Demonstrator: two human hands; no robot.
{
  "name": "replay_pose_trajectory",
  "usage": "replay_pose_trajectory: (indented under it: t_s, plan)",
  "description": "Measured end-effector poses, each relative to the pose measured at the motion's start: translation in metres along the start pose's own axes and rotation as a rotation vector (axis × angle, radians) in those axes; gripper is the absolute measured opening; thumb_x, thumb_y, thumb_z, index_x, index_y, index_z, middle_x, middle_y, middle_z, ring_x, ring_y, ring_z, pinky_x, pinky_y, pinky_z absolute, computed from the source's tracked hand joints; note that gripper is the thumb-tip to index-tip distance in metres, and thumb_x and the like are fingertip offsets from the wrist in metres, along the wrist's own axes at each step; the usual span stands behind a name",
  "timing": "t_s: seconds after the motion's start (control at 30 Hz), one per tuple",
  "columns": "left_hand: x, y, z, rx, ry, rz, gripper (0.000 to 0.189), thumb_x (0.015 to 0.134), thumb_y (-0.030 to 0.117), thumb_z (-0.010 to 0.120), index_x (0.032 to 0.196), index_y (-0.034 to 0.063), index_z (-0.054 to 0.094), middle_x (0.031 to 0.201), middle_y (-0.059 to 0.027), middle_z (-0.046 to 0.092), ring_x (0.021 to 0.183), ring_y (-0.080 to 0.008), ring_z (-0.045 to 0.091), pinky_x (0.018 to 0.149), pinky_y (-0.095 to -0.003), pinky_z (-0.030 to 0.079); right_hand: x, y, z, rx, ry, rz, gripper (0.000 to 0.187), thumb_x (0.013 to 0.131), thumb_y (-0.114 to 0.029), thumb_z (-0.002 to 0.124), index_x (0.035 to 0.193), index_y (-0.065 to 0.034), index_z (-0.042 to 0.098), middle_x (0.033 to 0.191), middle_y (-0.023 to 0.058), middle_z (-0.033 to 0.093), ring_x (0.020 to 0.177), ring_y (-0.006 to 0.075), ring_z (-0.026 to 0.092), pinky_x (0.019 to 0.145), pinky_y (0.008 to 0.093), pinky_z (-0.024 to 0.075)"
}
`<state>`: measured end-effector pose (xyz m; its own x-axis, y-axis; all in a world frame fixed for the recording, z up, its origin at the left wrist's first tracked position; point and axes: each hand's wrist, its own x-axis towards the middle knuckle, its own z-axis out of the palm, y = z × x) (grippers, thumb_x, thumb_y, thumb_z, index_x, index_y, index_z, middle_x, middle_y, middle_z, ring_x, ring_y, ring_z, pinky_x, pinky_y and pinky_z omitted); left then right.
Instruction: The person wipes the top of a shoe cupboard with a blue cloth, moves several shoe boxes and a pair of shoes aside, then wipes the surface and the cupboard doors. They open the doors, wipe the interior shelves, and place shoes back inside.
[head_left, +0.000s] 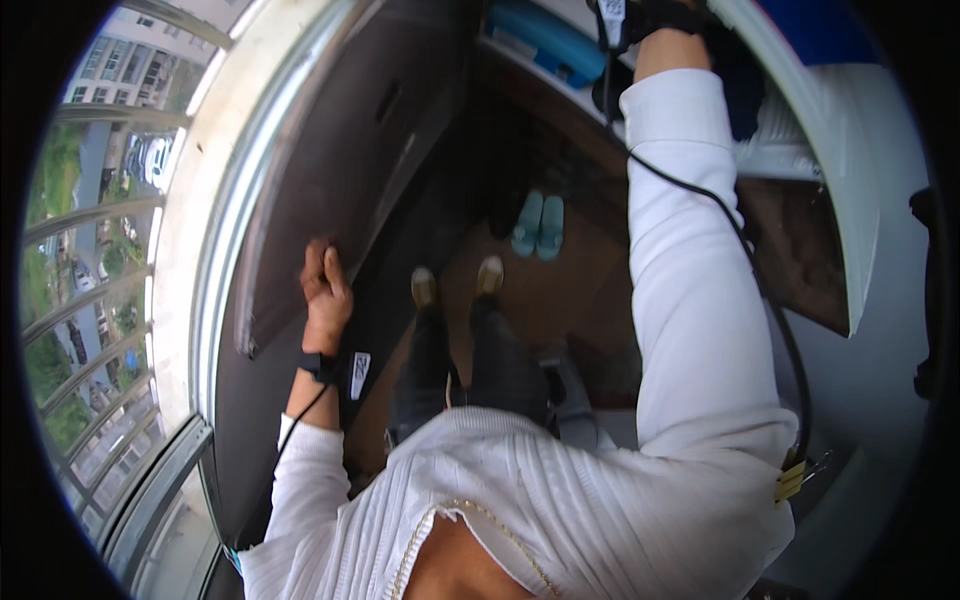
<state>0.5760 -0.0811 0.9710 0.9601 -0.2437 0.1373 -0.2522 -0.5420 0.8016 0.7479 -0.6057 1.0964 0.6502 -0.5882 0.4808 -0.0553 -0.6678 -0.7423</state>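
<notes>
My left hand (326, 289) is in front of a dark brown panel (322, 172) beside the window, its fingers partly curled and slightly blurred. Whether it touches the panel or holds anything small, I cannot tell. A black wrist strap (319, 366) with a cable and a white printed tag (360, 375) is on that arm. My right arm (694, 262) reaches forward to an open cabinet with a white door (862, 187). The right wrist (671, 54) shows at the top edge, but most of that hand is cut off, so its grasp is hidden.
A blue case (547, 45) lies on a shelf, near dark and white fabric (787, 124). Light green slippers (538, 225) rest on the brown floor (585, 300) past my feet. Left of me, metal bars (97, 217) cross the window. A black cable (690, 184) runs along my right arm.
</notes>
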Motion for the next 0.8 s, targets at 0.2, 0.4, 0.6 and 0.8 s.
replay_pose_trajectory:
  t_s: [0.2, 0.4, 0.6, 0.8]
  plan:
    - [0.004, -0.013, 0.005, -0.097, 0.044, 0.077, 0.026, 0.104, 0.016, 0.041, 0.114, -0.0007, 0.058, 0.103, -0.0110, 0.062, 0.094, -0.0193, 0.060, 0.086, -0.0296, 0.047, -0.057, -0.044, -0.026, -0.406, -0.053, -0.357, 0.039, 0.090, -0.021, 0.062, 0.123, 0.0009, 0.060, 0.127, 0.0263, 0.057, 0.119, 0.0411, 0.053, 0.101, 0.0419, 0.0432]
    - [0.005, -0.019, 0.001, -0.068, 0.040, 0.149, 0.028, 0.106, 0.019, 0.039, 0.116, -0.0024, 0.055, 0.111, -0.0121, 0.062, 0.102, -0.0188, 0.058, 0.092, -0.0293, 0.045, -0.275, 0.019, -0.037, -0.115, -0.140, -0.402, 0.015, 0.086, -0.006, 0.067, 0.102, -0.0064, 0.069, 0.093, 0.0094, 0.064, 0.087, 0.0272, 0.061, 0.076, 0.0386, 0.0458]
    - [0.007, -0.035, -0.007, -0.096, 0.076, 0.159, 0.024, 0.106, 0.021, 0.040, 0.113, 0.0025, 0.054, 0.112, -0.0135, 0.063, 0.091, -0.0193, 0.059, 0.075, -0.0304, 0.051, -0.492, 0.196, -0.031, -0.454, -0.658, 0.412, 0.011, 0.084, -0.005, 0.061, 0.092, -0.0048, 0.068, 0.091, 0.0164, 0.064, 0.089, 0.0367, 0.060, 0.078, 0.0449, 0.0486]
    - [0.004, -0.028, -0.025, -0.167, 0.202, 0.151, 0.051, 0.102, 0.046, 0.043, 0.104, 0.0004, 0.066, 0.085, -0.0128, 0.067, 0.071, -0.0200, 0.060, 0.062, -0.0286, 0.048, -0.589, 0.379, 0.049, -0.690, -1.003, 0.160, 0.016, 0.084, -0.009, 0.058, 0.093, -0.0073, 0.072, 0.099, 0.0126, 0.067, 0.099, 0.0319, 0.060, 0.089, 0.0444, 0.0475]
